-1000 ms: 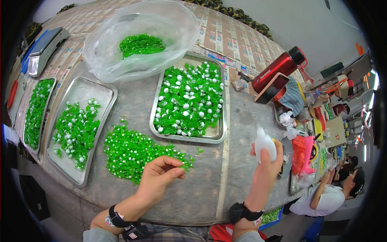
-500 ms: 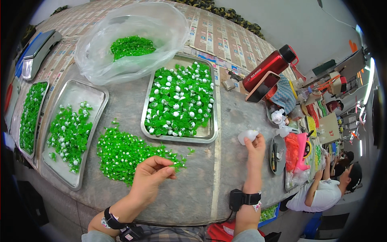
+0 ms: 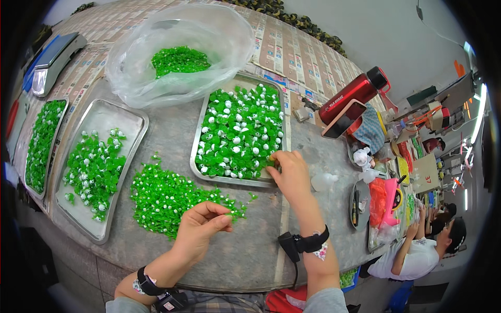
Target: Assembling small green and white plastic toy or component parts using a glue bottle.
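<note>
Green pieces [image 3: 164,201]: loose pile on table [image 3: 250,261], apparently many remaining. White-balled pieces [image 3: 237,130] cover most of centre tray [image 3: 229,180]. Left hand [image 3: 201,232]: thumb and index pinched, seemingly on one green piece [image 3: 233,214]. Right hand [image 3: 292,175]: fingertips nearly together at tray's near-right corner; hold cannot be told.

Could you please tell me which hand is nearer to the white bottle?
Right. The right hand, at the central tray's near right corner, is just left of the white bottle; the left hand is farther left, beside the green pile.
</note>
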The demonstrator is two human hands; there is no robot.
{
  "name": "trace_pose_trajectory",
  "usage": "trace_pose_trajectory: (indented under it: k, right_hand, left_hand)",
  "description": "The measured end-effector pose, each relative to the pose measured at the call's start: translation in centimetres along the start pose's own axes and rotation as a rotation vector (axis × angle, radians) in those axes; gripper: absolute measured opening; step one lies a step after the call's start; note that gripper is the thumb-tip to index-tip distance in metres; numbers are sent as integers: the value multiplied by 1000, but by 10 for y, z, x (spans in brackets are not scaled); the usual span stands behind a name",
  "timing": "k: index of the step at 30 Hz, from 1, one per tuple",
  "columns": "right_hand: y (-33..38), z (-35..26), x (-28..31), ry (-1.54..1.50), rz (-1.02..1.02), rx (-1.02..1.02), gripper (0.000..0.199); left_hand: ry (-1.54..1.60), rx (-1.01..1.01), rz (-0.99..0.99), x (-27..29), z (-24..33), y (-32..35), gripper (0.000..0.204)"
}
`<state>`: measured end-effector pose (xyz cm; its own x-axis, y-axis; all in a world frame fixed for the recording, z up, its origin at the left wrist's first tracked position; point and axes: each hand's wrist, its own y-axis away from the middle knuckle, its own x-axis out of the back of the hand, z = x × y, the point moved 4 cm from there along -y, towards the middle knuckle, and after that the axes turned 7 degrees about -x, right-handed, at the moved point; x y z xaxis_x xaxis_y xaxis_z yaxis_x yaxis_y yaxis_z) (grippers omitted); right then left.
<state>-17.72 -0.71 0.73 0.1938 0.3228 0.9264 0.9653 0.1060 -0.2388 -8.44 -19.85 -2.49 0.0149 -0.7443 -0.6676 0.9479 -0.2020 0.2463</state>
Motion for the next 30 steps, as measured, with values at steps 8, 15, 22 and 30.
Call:
trace_pose_trajectory:
  k: [8,15,22,30]
  right_hand:
    - [29,-16,14,-685,-191,-285,19]
    - [87,-47,-11,-1468,-568,-536,19]
    - [93,-48,-13,-1355,-537,-476,22]
    - [89,-46,-4,-1455,-417,-465,20]
  left_hand:
    - [58,19,-54,6,2,4,9]
    - [80,101,-199,-6,-4,3,9]
    - [139,143,-185,-6,-7,4,9]
    - [69,82,-107,-2,-9,0,9]
